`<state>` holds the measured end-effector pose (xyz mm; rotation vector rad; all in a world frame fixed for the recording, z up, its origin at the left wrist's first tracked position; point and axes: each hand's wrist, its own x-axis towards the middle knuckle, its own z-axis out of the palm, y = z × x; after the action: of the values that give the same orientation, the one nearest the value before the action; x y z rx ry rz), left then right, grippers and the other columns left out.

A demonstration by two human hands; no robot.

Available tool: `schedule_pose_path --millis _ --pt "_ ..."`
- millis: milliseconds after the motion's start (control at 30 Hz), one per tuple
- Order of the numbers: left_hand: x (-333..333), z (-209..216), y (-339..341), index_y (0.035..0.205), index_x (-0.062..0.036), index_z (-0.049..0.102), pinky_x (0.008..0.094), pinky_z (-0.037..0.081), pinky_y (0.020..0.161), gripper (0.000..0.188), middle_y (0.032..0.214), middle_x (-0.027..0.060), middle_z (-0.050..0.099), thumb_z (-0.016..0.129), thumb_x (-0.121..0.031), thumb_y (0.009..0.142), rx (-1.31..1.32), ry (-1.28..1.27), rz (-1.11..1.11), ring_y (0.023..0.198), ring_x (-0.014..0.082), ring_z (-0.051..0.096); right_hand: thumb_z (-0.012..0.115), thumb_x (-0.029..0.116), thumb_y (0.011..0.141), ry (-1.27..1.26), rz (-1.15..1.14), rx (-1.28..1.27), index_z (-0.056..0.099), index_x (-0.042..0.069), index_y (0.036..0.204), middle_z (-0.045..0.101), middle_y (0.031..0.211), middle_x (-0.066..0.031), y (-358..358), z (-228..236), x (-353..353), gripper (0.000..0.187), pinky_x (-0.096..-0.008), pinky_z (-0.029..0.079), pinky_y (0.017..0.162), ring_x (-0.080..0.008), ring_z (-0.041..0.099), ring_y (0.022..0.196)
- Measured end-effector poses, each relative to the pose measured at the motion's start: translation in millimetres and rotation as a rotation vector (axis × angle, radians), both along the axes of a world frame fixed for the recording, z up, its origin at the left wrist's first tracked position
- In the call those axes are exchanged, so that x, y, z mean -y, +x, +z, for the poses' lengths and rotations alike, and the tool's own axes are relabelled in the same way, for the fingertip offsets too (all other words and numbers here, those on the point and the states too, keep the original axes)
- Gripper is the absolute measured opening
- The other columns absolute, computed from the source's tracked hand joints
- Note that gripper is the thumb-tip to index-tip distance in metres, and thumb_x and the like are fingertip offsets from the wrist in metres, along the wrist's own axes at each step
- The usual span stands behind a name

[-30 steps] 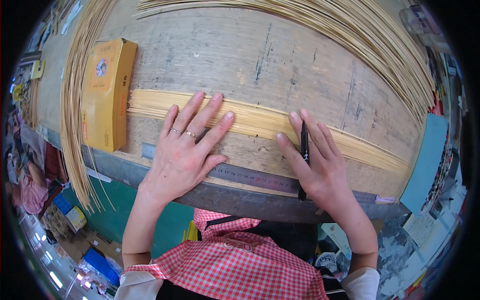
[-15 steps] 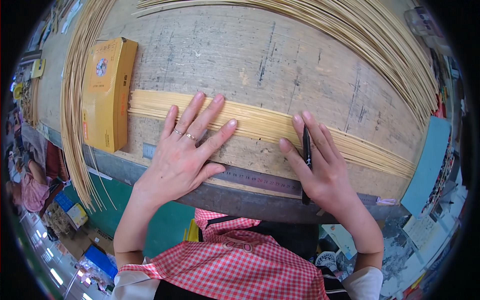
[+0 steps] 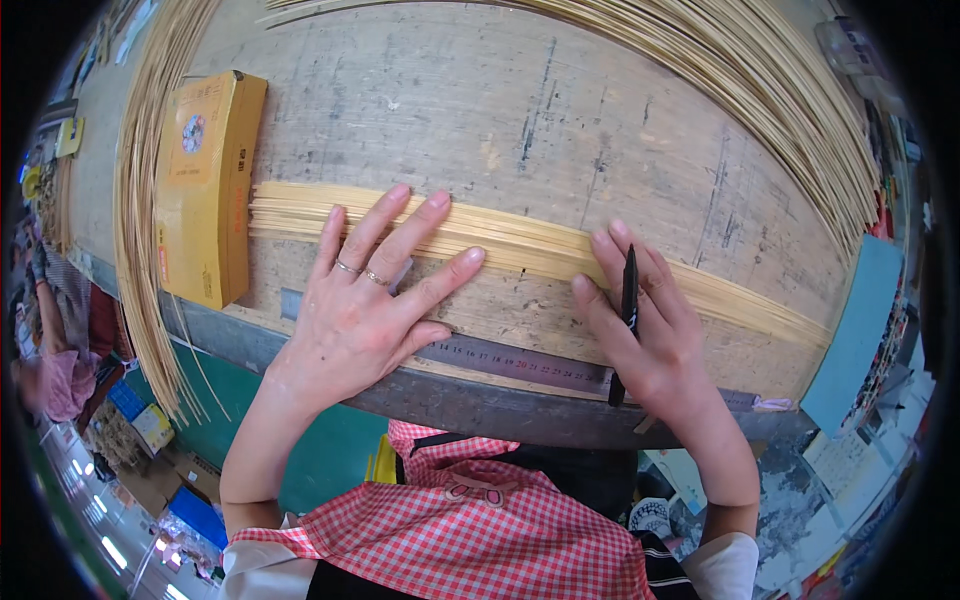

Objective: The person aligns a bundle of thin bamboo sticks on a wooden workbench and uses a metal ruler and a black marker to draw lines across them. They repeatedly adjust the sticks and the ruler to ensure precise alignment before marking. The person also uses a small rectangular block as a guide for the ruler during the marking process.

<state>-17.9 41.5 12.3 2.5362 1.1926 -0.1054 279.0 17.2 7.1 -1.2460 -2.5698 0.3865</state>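
Note:
A flat row of thin, pale bamboo strips lies across the wooden table. Over its left part my left hand is spread, fingertips pressing on the strips, rings on two fingers. Farther right, my right hand rests its fingertips on the same row. A black marker pen is held between the fingers of that hand, its upper end pointing away from me. Below the strips, along the near table edge, lies a metal ruler, partly covered by both hands.
A yellow box stands at the strips' left end, beside a long bundle of thin sticks overhanging the table edge. Another stick bundle curves across the far right. At the strips' right end is a teal block. People are at the far left.
My right hand has shifted slightly to the right with the pen, which now leans more to the right. My left hand stays nearly in place on the strips.

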Motion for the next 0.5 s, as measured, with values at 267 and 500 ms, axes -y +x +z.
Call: schedule_pose_path --millis 267,500 --pt "2.1 -4.9 -0.2 0.146 -0.0284 0.056 0.0659 0.018 0.119 0.064 0.165 0.0135 0.031 0.048 -0.062 0.093 -0.020 0.022 -0.003 0.152 0.0392 0.026 0.064 0.004 0.086 -0.019 0.005 0.051 0.069 -0.002 0.117 0.057 0.141 -0.0274 -1.5 1.4 0.7 0.032 -0.0542 0.049 0.106 -0.0438 0.051 0.137" --pt "1.6 -4.4 -0.9 0.147 -0.0297 0.055 0.0670 0.019 0.118 0.065 0.164 0.0145 0.032 0.045 -0.064 0.093 -0.028 0.022 -0.003 0.152 0.0406 0.026 0.063 0.006 0.088 -0.037 0.004 0.052 0.067 0.000 0.123 0.055 0.145 -0.0251 -2.2 0.3 0.2 0.036 -0.0535 0.049 0.106 -0.0429 0.050 0.138"
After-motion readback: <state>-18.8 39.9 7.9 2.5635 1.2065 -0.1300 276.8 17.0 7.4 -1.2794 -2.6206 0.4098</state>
